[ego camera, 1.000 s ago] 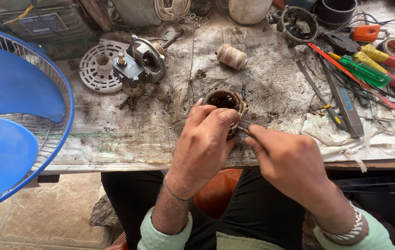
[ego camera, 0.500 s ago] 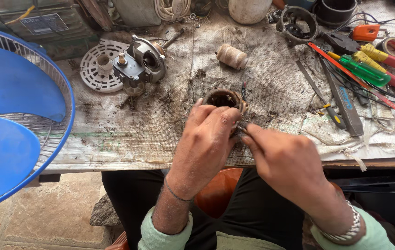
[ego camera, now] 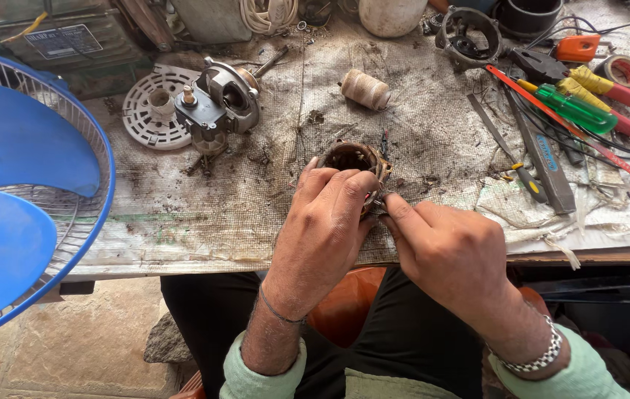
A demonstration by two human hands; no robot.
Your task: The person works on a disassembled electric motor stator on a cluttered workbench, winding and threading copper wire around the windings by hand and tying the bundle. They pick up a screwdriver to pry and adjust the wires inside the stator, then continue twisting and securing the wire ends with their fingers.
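A brown ring-shaped motor stator point(ego camera: 350, 157) with copper windings rests on the dirty cloth-covered workbench point(ego camera: 271, 214). My left hand point(ego camera: 326, 225) wraps over its near side and grips it. My right hand point(ego camera: 448, 247) is pressed up against the stator's right edge, with thumb and forefinger pinched at a small wire or part there; what they pinch is too small to tell.
A blue fan with wire guard point(ego camera: 12, 192) stands at the left. A grey motor housing point(ego camera: 219, 103) and a white slotted disc point(ego camera: 154, 111) lie at the back left, a twine spool point(ego camera: 364, 89) behind the stator. Screwdrivers point(ego camera: 577, 109), pliers and a file point(ego camera: 544, 159) lie at the right.
Both hands stay on the stator; only slight finger shifts are visible. Nothing else has moved.
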